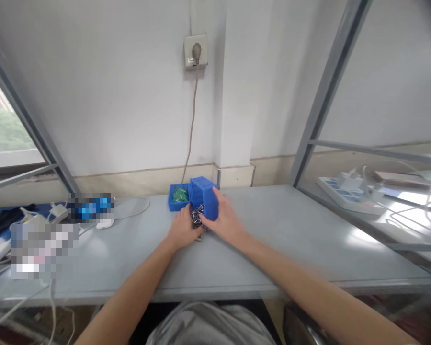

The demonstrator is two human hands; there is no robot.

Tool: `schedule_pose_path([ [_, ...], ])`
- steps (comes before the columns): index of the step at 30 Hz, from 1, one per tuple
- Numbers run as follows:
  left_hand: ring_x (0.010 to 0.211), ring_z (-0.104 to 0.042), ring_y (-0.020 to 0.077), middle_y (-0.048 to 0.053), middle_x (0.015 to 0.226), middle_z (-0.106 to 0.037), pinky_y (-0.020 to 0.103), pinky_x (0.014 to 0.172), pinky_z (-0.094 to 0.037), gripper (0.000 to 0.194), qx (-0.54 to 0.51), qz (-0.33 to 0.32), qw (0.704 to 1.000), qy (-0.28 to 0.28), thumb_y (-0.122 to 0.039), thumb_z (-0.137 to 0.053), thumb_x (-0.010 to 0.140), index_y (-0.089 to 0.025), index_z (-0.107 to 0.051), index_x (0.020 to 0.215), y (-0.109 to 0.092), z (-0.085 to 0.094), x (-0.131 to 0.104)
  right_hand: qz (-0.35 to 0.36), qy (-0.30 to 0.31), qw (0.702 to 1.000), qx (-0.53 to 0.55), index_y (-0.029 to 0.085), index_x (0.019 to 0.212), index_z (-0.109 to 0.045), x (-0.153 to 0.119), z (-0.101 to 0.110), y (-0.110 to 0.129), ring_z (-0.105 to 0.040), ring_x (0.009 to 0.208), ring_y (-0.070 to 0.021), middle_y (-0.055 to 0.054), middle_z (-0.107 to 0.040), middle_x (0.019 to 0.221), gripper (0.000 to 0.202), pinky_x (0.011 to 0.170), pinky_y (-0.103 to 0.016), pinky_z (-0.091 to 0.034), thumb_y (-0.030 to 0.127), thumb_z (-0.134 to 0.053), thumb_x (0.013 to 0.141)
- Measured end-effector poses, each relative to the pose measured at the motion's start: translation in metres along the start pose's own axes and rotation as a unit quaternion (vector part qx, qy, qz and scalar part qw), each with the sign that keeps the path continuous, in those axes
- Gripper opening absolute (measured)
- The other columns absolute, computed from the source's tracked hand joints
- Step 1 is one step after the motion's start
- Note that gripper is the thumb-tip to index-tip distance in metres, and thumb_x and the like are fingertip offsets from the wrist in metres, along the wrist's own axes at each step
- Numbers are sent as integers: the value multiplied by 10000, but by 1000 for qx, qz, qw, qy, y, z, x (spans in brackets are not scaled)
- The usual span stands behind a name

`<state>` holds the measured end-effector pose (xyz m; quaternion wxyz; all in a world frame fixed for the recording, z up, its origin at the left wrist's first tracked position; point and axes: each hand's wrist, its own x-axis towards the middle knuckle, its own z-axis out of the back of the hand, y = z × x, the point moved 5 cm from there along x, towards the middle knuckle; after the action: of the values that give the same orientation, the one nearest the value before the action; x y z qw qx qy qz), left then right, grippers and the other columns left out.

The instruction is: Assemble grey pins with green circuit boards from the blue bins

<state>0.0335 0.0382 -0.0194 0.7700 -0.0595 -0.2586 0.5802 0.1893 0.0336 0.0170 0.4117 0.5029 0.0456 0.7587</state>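
My right hand (227, 218) grips a blue plastic bin (211, 201), which is tilted up on its side with its opening facing left. Small shiny metal pieces (197, 216), like screws or pins, lie heaped at its mouth; their exact kind is too small to make out. Cupped around the left and near side of that heap, my left hand (183, 227) has its fingers stretched forward and its thumb apart. Just behind it stands a second blue bin (171, 207), upright, with green pieces (180, 194) inside.
The grey table (273, 225) runs under a wall with a plugged-in socket (196, 50); its cord (192, 124) hangs down behind the bins. Chargers, cables and a white adapter (105, 223) lie at left. Beyond the right metal frame (319, 110) is a power strip (352, 195).
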Motion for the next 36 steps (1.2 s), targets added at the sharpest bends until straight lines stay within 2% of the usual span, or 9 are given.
schedule_pose_path([
  [7, 1262, -464, 350, 215, 1347, -482, 489, 1038, -379, 910, -30, -4, 999, -17, -564, -619, 756, -88, -254, 1440, 0, 1, 0, 0, -9, 1000, 2, 245, 1508, -164, -1, 5, -2, -561, 1039, -322, -142, -472, 1171, 891, 854, -526, -508, 374, -658, 778],
  [13, 1273, -448, 353, 224, 1369, -460, 486, 1057, -365, 941, -24, -5, 1000, -5, -583, -620, 748, -65, -253, 1443, -2, 2, -1, -21, -16, 1000, 0, 234, 1503, -171, -2, 8, -3, -543, 1060, -316, -142, -460, 1167, 877, 879, -520, -498, 370, -655, 784],
  [23, 1324, -403, 344, 210, 1402, -444, 486, 1065, -347, 826, -19, 0, 1000, -4, -570, -556, 801, -101, -297, 1430, -2, 2, -2, -14, -33, 999, -8, 246, 1503, -168, -3, 8, -7, -534, 1081, -325, -143, -461, 1192, 873, 878, -534, -493, 365, -648, 784],
  [30, 1330, -397, 327, 202, 1418, -422, 484, 1087, -329, 771, -19, -18, 1000, -3, -491, -574, 800, -119, -300, 1417, -3, 3, -3, -11, -30, 999, -17, 242, 1502, -178, -4, 10, -8, -536, 1071, -323, -148, -462, 1209, 865, 874, -529, -498, 367, -644, 784],
  [36, 1302, -418, 328, 184, 1407, -430, 495, 1062, -352, 754, -18, -22, 1000, -7, -488, -588, 794, -141, -321, 1408, -4, 4, -3, -8, -31, 999, -20, 233, 1495, -188, -4, 10, -10, -548, 1036, -317, -148, -466, 1187, 847, 844, -527, -512, 373, -634, 789],
])
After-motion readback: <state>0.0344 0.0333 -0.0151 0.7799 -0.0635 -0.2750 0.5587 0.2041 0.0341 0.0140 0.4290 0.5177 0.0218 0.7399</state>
